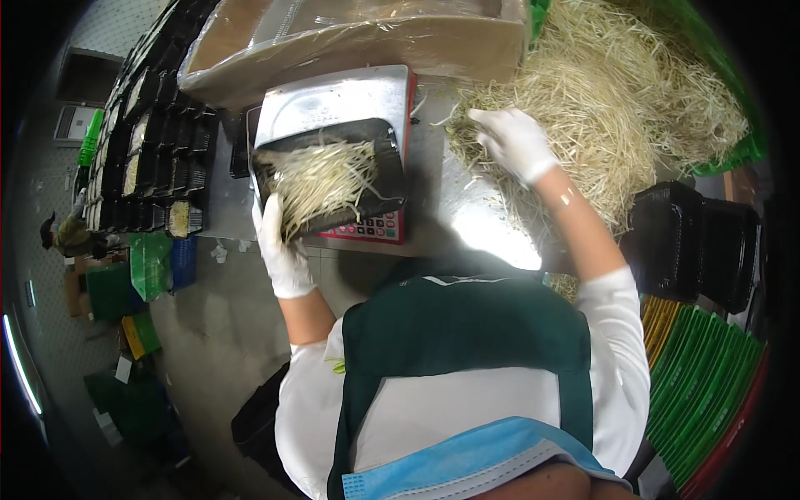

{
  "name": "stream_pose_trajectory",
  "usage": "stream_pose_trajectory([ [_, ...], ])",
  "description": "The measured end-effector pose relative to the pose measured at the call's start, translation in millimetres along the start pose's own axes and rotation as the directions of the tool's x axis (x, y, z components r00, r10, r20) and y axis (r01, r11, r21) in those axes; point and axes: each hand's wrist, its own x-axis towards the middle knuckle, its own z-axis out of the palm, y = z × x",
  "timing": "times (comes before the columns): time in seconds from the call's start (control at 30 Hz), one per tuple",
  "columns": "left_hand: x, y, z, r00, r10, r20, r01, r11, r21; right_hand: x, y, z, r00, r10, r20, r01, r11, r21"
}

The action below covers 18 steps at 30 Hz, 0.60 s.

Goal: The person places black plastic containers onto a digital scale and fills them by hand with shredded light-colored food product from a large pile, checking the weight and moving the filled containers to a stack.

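My left hand, in a white glove, grips the near left side of a black plastic tray. Pale sprouts with long thin stems lie in the tray. The tray is over the steel platform of a digital scale; whether it rests there is unclear. Part of the scale's red-edged keypad shows below the tray. My right hand, also gloved, is at the left edge of a big heap of sprouts. Its fingers are bent downward, and what lies beneath them is hidden.
Behind the scale stands a plastic-lined cardboard box. Stacked black trays, some filled, rise at left. More black trays stand at right, above green crates. A green crate's rim borders the heap. Another person is far left.
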Motion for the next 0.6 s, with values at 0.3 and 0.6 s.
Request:
stream_pose_trajectory([
  [0.3,-3,0,21,0.971,-0.197,0.135,0.204,0.978,-0.044,114,0,108,0.936,0.164,0.311,-0.097,0.971,-0.219],
  [0.6,46,-22,13,0.796,-0.547,0.259,0.597,0.778,-0.194,25,69,-26,0.885,0.295,0.361,-0.423,0.831,0.360],
])
